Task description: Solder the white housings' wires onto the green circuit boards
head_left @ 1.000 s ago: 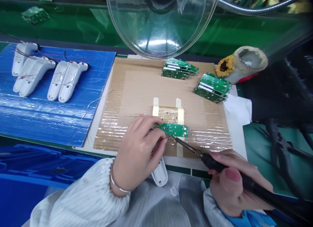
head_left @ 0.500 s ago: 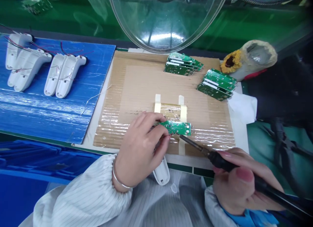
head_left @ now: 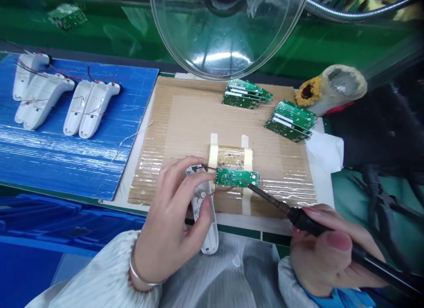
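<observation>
A green circuit board [head_left: 232, 177] lies on the cardboard, joined by thin red and dark wires to a white plastic housing [head_left: 209, 237]. My left hand [head_left: 177, 215] is over the housing with thumb and fingers apart. Its index fingertip is at the board's left edge; whether it touches is hard to tell. My right hand [head_left: 331, 250] is wrapped around a soldering iron [head_left: 306, 222], whose tip meets the lower right part of the board. Just above the board, a taped-down brown plate [head_left: 231, 157] is held by strips of pale tape.
Two stacks of green boards [head_left: 245, 95] stand at the back of the cardboard mat [head_left: 185, 118]. Several white housings with wires [head_left: 94, 107] rest on a blue sheet [head_left: 129, 104] at left. A magnifier lens [head_left: 225, 43] overhangs the back. Dark pliers [head_left: 380, 202] lie at right.
My left hand has moved left and opened off the board, uncovering its left end, the wires and the housing. The iron's tip has shifted slightly right on the board.
</observation>
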Demonstrator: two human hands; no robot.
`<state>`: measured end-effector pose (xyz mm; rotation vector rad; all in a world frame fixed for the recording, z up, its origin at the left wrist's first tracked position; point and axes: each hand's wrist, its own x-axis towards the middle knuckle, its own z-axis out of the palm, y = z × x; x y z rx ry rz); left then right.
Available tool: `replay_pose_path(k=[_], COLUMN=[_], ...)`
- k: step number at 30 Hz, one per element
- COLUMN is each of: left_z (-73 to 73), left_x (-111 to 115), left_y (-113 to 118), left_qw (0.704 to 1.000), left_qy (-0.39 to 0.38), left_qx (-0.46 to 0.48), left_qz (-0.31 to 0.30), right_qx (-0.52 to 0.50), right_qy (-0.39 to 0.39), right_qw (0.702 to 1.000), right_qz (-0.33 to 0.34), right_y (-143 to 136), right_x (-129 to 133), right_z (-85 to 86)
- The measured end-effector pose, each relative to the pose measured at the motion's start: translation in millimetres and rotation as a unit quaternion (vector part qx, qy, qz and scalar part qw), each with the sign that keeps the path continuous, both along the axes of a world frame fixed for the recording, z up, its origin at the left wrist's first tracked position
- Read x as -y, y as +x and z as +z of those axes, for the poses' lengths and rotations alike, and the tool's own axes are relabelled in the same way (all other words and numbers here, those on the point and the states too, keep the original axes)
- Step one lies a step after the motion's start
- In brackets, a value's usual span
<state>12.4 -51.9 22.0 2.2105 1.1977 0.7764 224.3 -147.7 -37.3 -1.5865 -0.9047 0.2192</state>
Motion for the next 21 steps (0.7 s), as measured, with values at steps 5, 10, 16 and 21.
replay_pose_path(k=[5, 10, 16, 21], left_z=[-15.5, -23.0, -42.7, -49.9], left_x=[0, -4, -7, -10], left_y=[0, -1, -5, -7], left_qw=[0.989, 0.987, 0.994, 0.995], left_qy=[-0.112, -0.119, -0.057, -0.050], left_qx=[0.087, 0.094, 0.079, 0.060], left_qz=[-0.029, -0.043, -0.057, -0.060], right_qx=[0.005, 0.013, 0.088, 0.216], right_qy=[0.067, 0.107, -0.012, -0.077], right_qw=[0.997, 0.993, 0.985, 0.972], right_qz=[-0.026, -0.039, -0.147, -0.057], right_y=[-8, 2, 38, 71], right_x=[-13, -22, -56, -100], right_z=[4.7, 20.4, 47.6, 59.9])
